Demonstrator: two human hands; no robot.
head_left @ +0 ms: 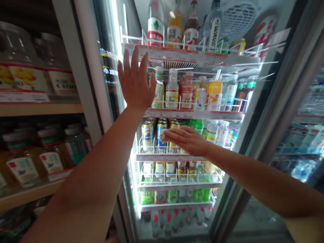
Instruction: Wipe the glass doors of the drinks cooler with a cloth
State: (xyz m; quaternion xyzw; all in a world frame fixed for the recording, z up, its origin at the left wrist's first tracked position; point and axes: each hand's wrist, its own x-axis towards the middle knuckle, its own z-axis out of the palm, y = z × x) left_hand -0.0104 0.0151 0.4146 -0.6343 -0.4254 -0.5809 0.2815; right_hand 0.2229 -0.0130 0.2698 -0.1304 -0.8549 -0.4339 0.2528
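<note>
I stand in front of a lit drinks fridge with a glass door (255, 101). My left hand (135, 82) is raised, open, fingers spread upward, palm flat against the glass near the second rack. My right hand (188, 140) lies lower on the glass, fingers stretched to the left, pressing a small white cloth (163, 135) under the fingertips. Behind that hand stand drink cans (147, 134) on a wire rack. Bottles (172, 89) fill the rack beside my left hand.
The fridge's grey door frame (84, 67) runs up on the left. Left of it, wooden shelves (37, 109) carry large jars (50, 158) and plastic tubs. A second glass-door fridge (303, 141) stands on the right. Lower racks hold more cans and bottles (174, 168).
</note>
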